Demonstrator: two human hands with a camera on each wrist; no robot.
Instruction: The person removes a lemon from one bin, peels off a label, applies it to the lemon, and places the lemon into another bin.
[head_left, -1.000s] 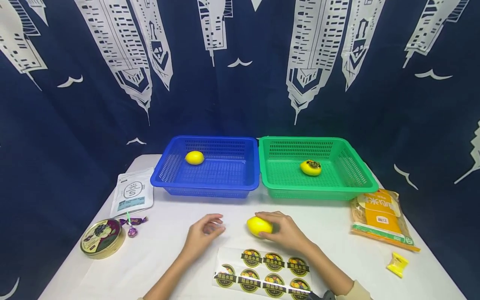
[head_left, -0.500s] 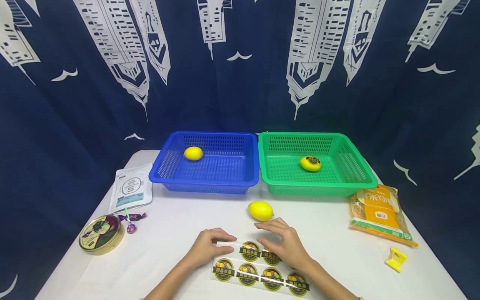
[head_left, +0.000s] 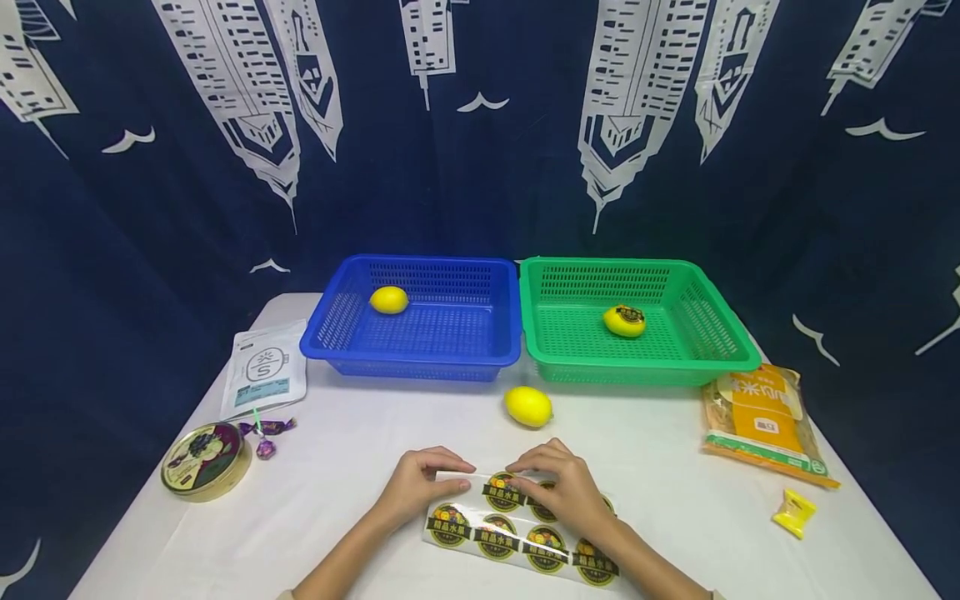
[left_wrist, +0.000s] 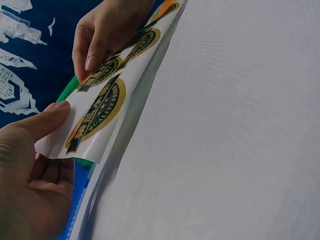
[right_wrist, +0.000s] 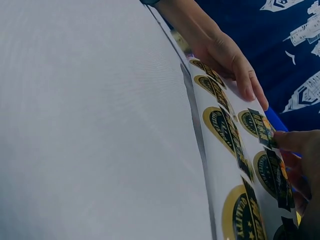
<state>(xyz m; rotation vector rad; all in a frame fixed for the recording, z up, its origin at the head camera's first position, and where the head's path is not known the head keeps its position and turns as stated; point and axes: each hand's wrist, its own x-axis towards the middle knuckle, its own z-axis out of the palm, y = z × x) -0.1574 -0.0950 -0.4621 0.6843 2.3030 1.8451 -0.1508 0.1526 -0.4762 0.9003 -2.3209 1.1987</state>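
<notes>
Stickers (head_left: 497, 536), seven at least partly visible, lie on one sheet (head_left: 522, 518) at the lower centre of the frame. The left hand (head_left: 420, 487) pinches the sheet's upper-left corner, thumb on top, fingers curled below; the right hand (head_left: 562, 492) has thumb and fingers closed on its upper edge. Three lemons show: one (head_left: 528, 407) on the worktop (head_left: 360, 450) just beyond the hands, one (head_left: 389, 300) in the blue basket (head_left: 408, 360) at upper centre-left, one labelled (head_left: 622, 322) in the green basket (head_left: 645, 367) at upper centre-right. Broad strips of worktop separate the sheet from one tin (head_left: 202, 460) at lower left and one packet (head_left: 761, 425) near the worktop's right edge.
</notes>
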